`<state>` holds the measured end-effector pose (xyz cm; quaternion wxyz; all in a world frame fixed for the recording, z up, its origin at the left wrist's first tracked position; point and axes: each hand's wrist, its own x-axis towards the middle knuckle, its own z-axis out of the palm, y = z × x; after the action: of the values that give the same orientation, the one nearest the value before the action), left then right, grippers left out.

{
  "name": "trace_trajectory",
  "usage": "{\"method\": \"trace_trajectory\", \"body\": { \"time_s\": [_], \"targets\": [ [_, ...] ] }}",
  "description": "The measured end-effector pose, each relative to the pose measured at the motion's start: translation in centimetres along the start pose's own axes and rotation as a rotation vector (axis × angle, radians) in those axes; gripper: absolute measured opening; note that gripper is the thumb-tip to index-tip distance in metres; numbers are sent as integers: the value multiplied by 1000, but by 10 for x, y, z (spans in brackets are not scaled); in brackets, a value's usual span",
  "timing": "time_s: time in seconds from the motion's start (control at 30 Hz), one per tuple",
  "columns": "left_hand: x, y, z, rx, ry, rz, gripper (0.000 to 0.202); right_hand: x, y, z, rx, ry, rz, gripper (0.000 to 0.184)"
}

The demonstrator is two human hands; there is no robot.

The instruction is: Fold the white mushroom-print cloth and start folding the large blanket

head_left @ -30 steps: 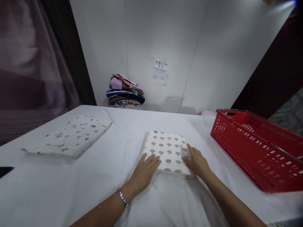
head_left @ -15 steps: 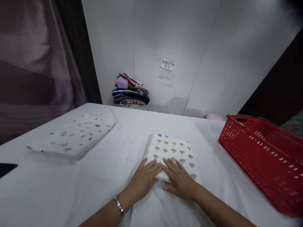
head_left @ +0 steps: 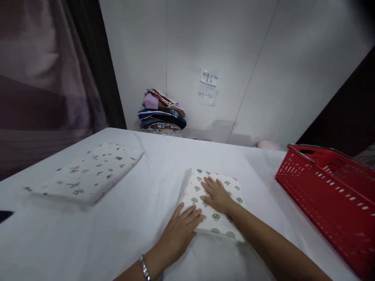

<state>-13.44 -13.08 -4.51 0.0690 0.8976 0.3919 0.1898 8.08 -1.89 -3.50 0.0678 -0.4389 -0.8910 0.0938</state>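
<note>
The left hand and right hand rest on the folded cloth, each grip released and spread flat.

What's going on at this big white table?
A person's hands are on a folded mushroom-print cloth on the table. The left hand rests at its near left part, and the right hand lies spread on top. Another folded cloth lies off to the left, and a red basket stands to the right.
</note>
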Motion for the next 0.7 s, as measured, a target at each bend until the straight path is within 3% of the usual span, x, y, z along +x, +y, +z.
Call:
{"method": "trace_trajectory", "body": {
  "time_s": [0.17,0.3,0.5,0.6,0.7],
  "targets": [
    [-1,-1,1,-5,14,9,56,1,1,-10,61,4,4,58],
    [0,1,-3,-1,-15,-2,58,16,25,-32,78,39,130,57],
    [-1,2,-4,22,4,18,61,38,78,-53,238,-225,439,76],
    [2,-12,-7,72,19,49,58,30,92,-54,341,-231,518,78],
    [15,-41,-15,136,55,41,50,7,98,-51,433,-158,615,82]
  ]
}}
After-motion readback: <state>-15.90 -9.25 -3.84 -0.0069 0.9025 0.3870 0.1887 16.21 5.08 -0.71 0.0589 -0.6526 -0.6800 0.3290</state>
